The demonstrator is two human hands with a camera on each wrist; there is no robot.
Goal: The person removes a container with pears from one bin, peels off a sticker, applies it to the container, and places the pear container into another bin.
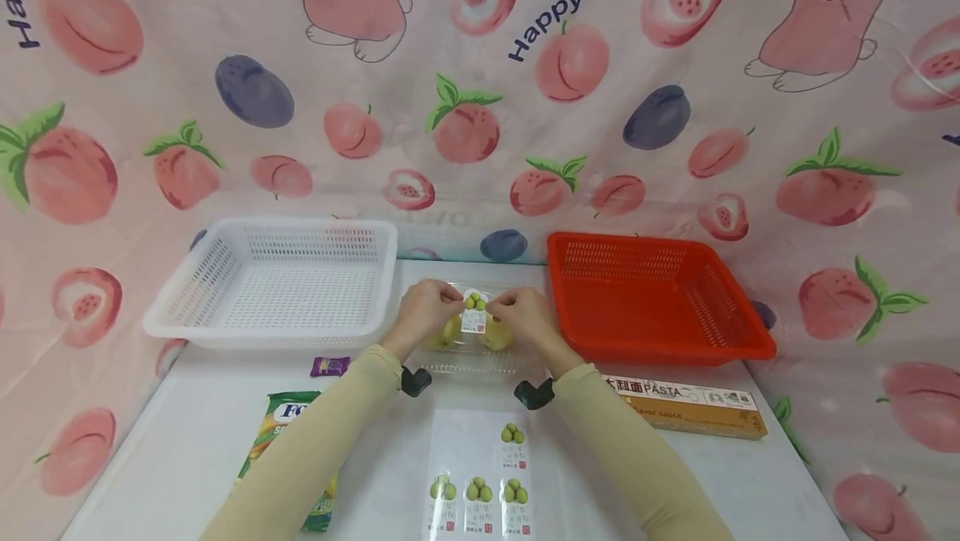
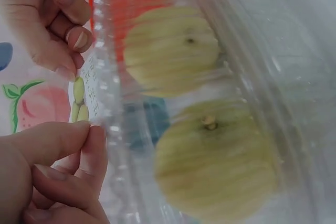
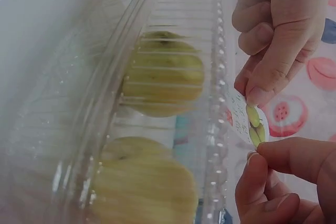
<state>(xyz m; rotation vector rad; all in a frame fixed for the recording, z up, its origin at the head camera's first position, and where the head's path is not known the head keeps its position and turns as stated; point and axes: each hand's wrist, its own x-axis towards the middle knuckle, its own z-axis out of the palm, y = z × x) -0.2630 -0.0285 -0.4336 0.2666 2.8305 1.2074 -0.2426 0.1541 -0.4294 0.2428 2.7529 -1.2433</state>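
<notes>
Both hands pinch one fruit sticker (image 1: 473,323) between thumbs and fingertips, the left hand (image 1: 424,312) at one side and the right hand (image 1: 528,316) at the other. Green fruit is printed on the rounded top of the sticker, with writing on the white part below. It is held upright, close over a clear plastic clamshell box (image 1: 468,364). Two yellow-green fruits (image 2: 215,163) lie inside the box and show through its ridged lid. In the right wrist view, the sticker (image 3: 254,124) stands right by the box's beaded edge (image 3: 216,98).
A white basket (image 1: 378,308) stands back left, a red basket (image 1: 663,347) back right. At left lie a small purple packet (image 1: 330,367) and a green-yellow snack bag (image 1: 258,441). A pasta box (image 1: 697,416) lies right. A sheet (image 1: 461,441) with several stickers lies in front.
</notes>
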